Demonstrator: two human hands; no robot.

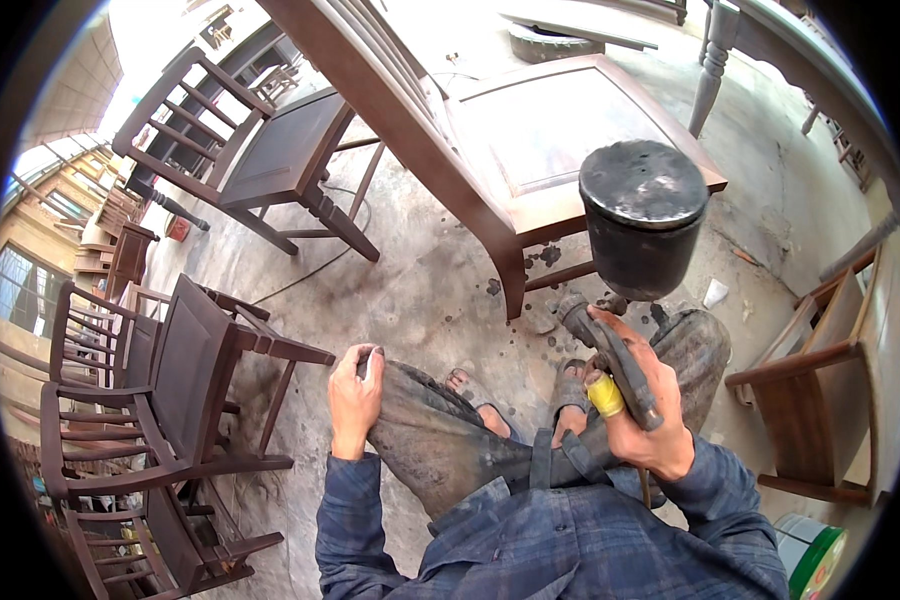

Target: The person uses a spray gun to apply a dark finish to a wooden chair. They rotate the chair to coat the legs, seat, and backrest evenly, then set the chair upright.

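Observation:
My right hand (pixel 642 425) is closed round a spray gun (pixel 615 360), which has a stained black paint cup (pixel 642 225) on top and yellow tape (pixel 604 394) wrapped on part of it. The cup stands in front of the seat edge of a brown wooden chair (pixel 550 130), hiding part of it. Over by my left knee, my left hand (pixel 355 390) is curled shut with dark-stained fingertips. Nothing shows in its grip.
Dark wooden chairs (pixel 290 150) stand to the left, one (pixel 195 370) close by my left hand. At the right are a wooden furniture piece (pixel 820 400) and a green-rimmed bucket (pixel 815 555). A tire (pixel 555 45) lies behind the brown chair; a thin hose (pixel 315 268) crosses the spotted concrete floor.

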